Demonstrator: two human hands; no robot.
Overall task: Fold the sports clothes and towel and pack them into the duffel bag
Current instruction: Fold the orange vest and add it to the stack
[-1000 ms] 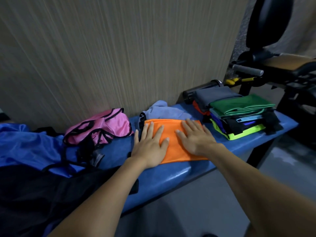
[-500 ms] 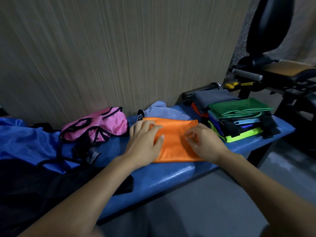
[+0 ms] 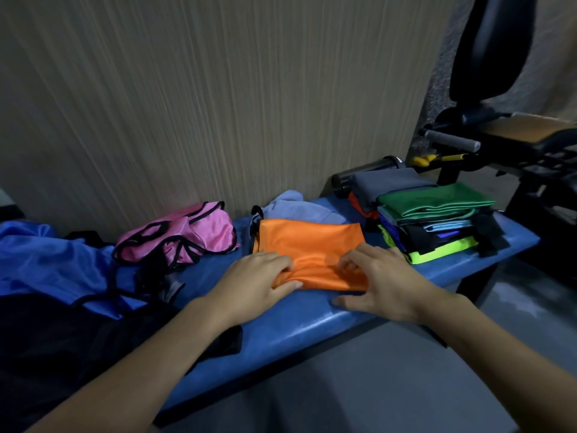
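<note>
A folded orange garment (image 3: 312,245) lies flat on the blue bench (image 3: 306,320). My left hand (image 3: 253,282) pinches its near left edge, thumb under and fingers curled on top. My right hand (image 3: 381,279) grips its near right edge, fingers curled on the cloth and thumb along the bench. A stack of folded clothes (image 3: 431,220), green on top, stands to the right. An unfolded pink top with black trim (image 3: 181,235) lies to the left. A light blue towel (image 3: 296,206) is bunched behind the orange garment.
A loose blue garment (image 3: 46,264) and black fabric (image 3: 62,345), perhaps a bag, cover the bench's left end. A wood-grain wall runs close behind. A dark bottle (image 3: 365,171) lies behind the stack. Black gym equipment (image 3: 499,126) stands at the right.
Both hands have slid from lying flat on the orange garment back to its near edge, and their fingers have curled onto the cloth.
</note>
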